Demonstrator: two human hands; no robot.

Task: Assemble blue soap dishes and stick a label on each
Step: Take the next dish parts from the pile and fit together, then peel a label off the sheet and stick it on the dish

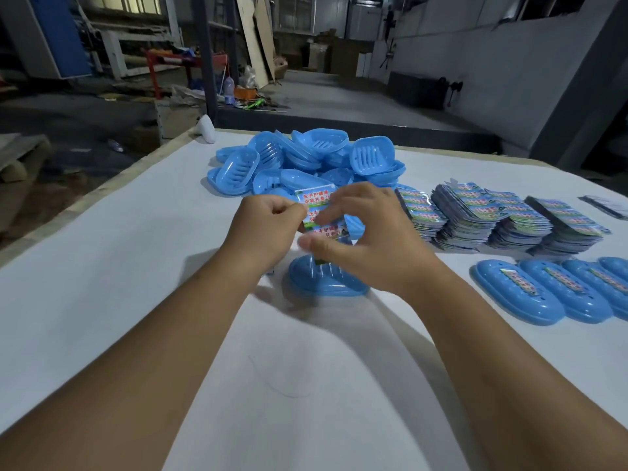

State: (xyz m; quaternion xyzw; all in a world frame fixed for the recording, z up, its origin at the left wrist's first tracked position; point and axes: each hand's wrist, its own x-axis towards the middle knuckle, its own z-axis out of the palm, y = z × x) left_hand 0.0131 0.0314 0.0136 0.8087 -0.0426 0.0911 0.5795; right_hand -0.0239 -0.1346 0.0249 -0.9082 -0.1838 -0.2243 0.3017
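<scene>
- Two bare forearms enter from the near edge and converge over the white table (102, 283).
- An assembled blue soap dish (328, 282) lies on the table directly below the hands, its far part hidden by them.
- The left hand (268, 226) is curled, with thumb and forefinger pinching the left edge of a label sheet (317, 212).
- The right hand (367, 232) pinches the same sheet from the right; its thumb lies near the lower end and its fingers arch over the upper part. The two hands are close together, both clamped on the sheet.
- The label sheet is held above the soap dish and shows several rows of red characters on a blue-and-green ground; whether its lower end touches the dish cannot be told.
- To the right, at the near-right part of the table, a row of labelled soap dishes (516, 290) lies side by side, each with a label strip across its top.
- Just beyond that row stand several stacks of label sheets (475, 215), side by side.
- Farther off, beyond the hands, a pile of loose blue dish parts (306, 158) rests in a heap; slotted trays are visible among them.
- At the far-left table edge stands a white object (207, 129), too unclear to identify.
- Beyond the table lies a dim workshop floor (323, 96) with clutter.
</scene>
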